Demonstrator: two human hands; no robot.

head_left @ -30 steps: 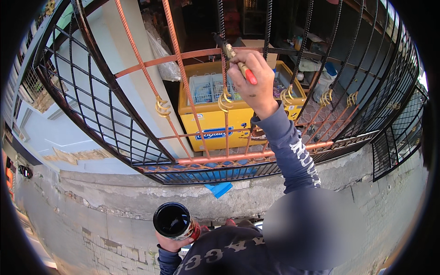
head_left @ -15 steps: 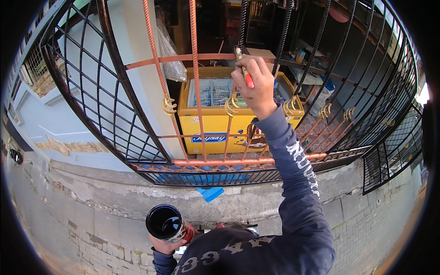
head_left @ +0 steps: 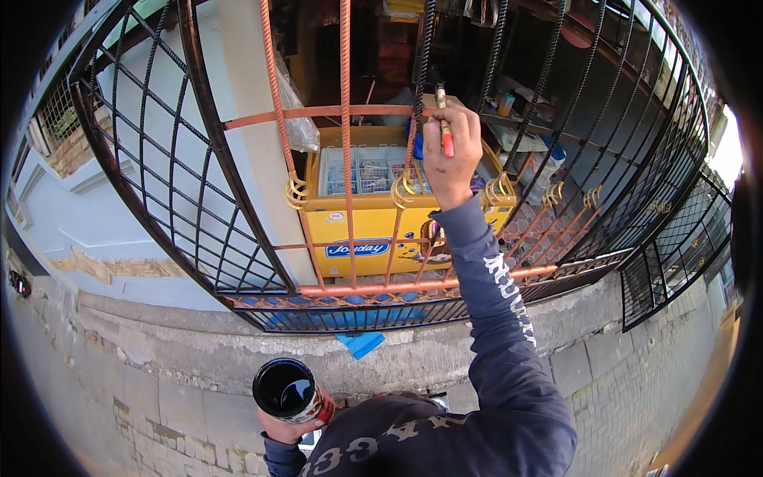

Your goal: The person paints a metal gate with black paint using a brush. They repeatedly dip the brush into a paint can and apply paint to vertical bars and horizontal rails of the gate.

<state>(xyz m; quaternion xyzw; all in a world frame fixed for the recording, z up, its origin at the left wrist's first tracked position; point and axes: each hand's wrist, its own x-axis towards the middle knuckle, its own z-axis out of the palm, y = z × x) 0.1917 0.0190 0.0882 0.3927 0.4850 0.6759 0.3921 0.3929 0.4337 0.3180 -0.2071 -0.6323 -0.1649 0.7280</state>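
Observation:
My right hand [head_left: 455, 159] is closed around a paintbrush [head_left: 443, 119] with a red-ended handle. Its dark bristles point up and away, close to the flat crossbar [head_left: 373, 111] of a metal grille; whether they touch it I cannot tell. The ribbed upright [head_left: 425, 56] just left of the brush is black above the crossbar and reddish-brown below. Two uprights farther left [head_left: 346, 71] are reddish-brown, while those to the right [head_left: 548, 56] look black. Low down, my left hand [head_left: 280, 429] grips a can [head_left: 308, 411] of glossy black paint, held open side up.
Gold scroll ornaments [head_left: 403, 189] sit along the uprights. Behind the grille stands a yellow chest freezer [head_left: 358, 219]. A reddish-brown bottom rail [head_left: 381, 287] runs above a concrete ledge [head_left: 238, 350], where a blue sheet [head_left: 362, 345] hangs. A black lattice panel [head_left: 167, 151] is at left.
My right hand and the brush have shifted a little to the right, from beside the upright to its right side. The whole view has also tilted slightly. My left hand still holds the can.

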